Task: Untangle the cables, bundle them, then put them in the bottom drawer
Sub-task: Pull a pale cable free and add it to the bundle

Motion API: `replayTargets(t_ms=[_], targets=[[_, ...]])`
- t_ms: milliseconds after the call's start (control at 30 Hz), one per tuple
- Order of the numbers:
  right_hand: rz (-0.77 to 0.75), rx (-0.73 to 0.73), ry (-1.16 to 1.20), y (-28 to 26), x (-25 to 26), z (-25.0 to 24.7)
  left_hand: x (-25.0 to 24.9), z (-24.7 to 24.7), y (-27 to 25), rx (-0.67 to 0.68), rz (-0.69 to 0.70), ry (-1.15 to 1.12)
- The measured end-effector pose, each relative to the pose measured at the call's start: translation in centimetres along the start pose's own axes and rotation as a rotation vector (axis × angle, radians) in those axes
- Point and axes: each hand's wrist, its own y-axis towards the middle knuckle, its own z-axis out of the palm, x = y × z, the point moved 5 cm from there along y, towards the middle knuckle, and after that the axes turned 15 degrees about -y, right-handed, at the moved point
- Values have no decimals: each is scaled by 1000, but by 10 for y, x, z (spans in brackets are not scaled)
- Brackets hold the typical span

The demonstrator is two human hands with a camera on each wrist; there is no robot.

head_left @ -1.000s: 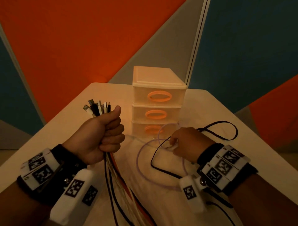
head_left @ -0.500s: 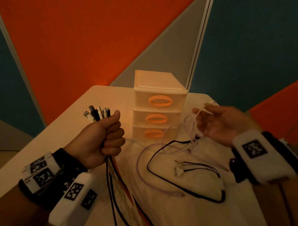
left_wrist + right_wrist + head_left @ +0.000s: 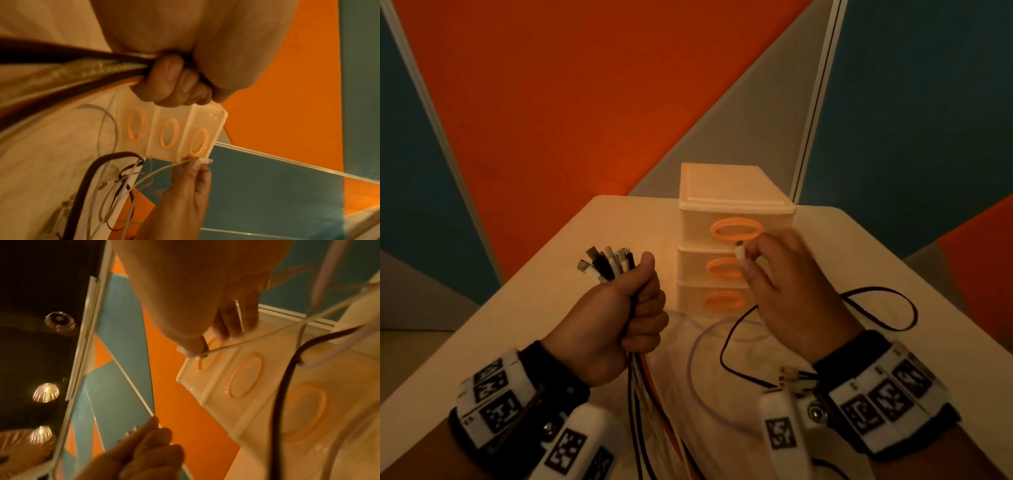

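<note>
A white table (image 3: pixel 544 308) holds a three-drawer unit (image 3: pixel 732 212) at twelve o'clock. At nine o'clock, the left hand (image 3: pixel 616 318) fists a bundle of cables (image 3: pixel 607 263). At three o'clock, the right hand (image 3: pixel 791 291) pinches a white cable end (image 3: pixel 740 254). Loose cables (image 3: pixel 726 346) lie at six o'clock.

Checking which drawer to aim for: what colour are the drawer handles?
Orange oval handles on a pale translucent drawer unit; clearest in the head view.

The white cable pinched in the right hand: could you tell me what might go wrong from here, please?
1. The white cable runs through loose loops with the black cable; lifting may tighten a knot.
2. The right hand, beside the drawer unit, could knock it.
3. The left hand grip on the cable bundle could slip.
</note>
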Motion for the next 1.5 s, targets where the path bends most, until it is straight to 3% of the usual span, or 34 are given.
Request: replayTargets(t_ms=[67,133,400,633,733,867,1100,1333,1500], targets=[[-101,-53,-120,0,3,-3,1,1,0,2,-4,9],[-155,-1,-89,0,4,-3,0,2,0,-3,-7,3],[-217,-88,-60,-6,-2,-10,5,-1,6,-8,54,-32],[36,121,466,-15,1,-5,7,-2,6,-20,84,-26],[81,142,516,-16,8,7,7,1,4,6,83,-18],[239,270,797,-19,14,31,12,8,2,15,83,-21],[428,-21,1032,-25,22,35,24,14,3,68,79,-10],[244,53,920,-34,45,42,22,20,-1,126,147,90],[152,306,625,-35,29,52,-2,11,-1,90,211,-98]])
